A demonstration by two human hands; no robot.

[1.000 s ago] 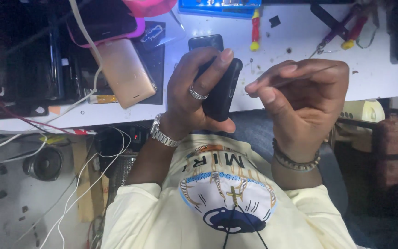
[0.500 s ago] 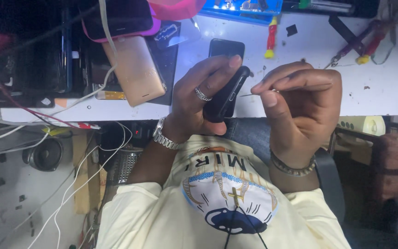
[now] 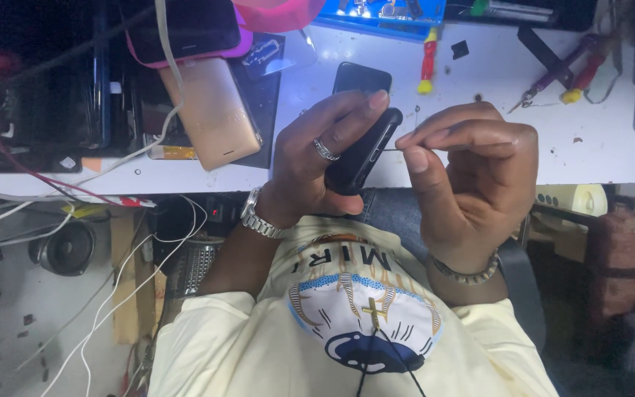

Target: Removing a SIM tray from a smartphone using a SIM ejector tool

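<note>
At frame centre the left hand (image 3: 317,158) wraps a black phone (image 3: 365,151), edge-on, its long axis running toward the upper right. The right hand (image 3: 472,176), just right of it, pinches a thin pin (image 3: 389,150) (barely visible) pointing left at the phone's side edge.

Left hand (image 3: 317,158): raised in front of the chest, fingers curled in a firm grasp, index finger stretched out straight along the top, a ring on one finger.
Left wrist: bent slightly, metal watch band around it, forearm bare below a pale sleeve.
Right hand (image 3: 472,176): held up just beside the left, thumb and forefinger pressed together in a fine pinch, the other fingers folded in.
Right wrist: upright, a bracelet around it.
</note>
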